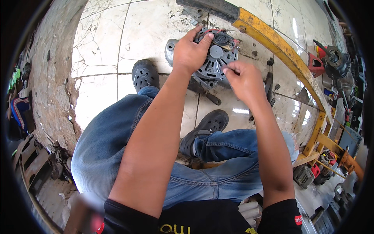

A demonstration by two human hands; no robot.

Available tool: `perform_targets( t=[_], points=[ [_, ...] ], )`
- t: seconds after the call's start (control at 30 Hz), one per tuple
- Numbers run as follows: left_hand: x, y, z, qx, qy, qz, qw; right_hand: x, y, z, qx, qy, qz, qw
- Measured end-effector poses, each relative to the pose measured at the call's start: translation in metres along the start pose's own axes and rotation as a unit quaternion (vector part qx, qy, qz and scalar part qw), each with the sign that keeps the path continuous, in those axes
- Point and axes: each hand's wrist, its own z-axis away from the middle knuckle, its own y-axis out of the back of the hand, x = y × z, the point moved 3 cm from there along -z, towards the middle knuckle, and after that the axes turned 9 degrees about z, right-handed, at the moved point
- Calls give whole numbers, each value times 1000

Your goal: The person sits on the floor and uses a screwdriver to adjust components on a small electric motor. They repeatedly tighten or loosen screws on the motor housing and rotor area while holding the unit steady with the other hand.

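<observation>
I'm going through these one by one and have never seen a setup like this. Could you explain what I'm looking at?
There's no robot here, just a person's bare hands. The one picture comes from a wide fisheye camera on the person's head, looking down, so straight edges bend near the rim. The picture's left is the person's left.

The left hand rests on the upper left of a round metal part. The right hand is at its lower right, fingers curled; whatever they may pinch is too small to name.

The part sits on a tiled floor, with a dark handle nearby and a yellow frame to the right. Below are the person's jeans and dark clogs.
</observation>
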Motion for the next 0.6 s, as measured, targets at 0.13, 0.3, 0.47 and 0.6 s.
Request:
perform_targets(
  t=[0.13,0.3,0.47,0.6],
  points=[
    [1,-3,6,35,-20,18,999,13,-4,15,108,25,-93,989],
    [6,-5,11,40,10,0,999,21,-32,31,191,41,-114,974],
    [1,-6,10,38,35,19,998,-1,-39,18,231,97,-44,967],
    [1,-7,11,55,21,33,998,-9,-40,10,253,160,31,954]
  ],
)
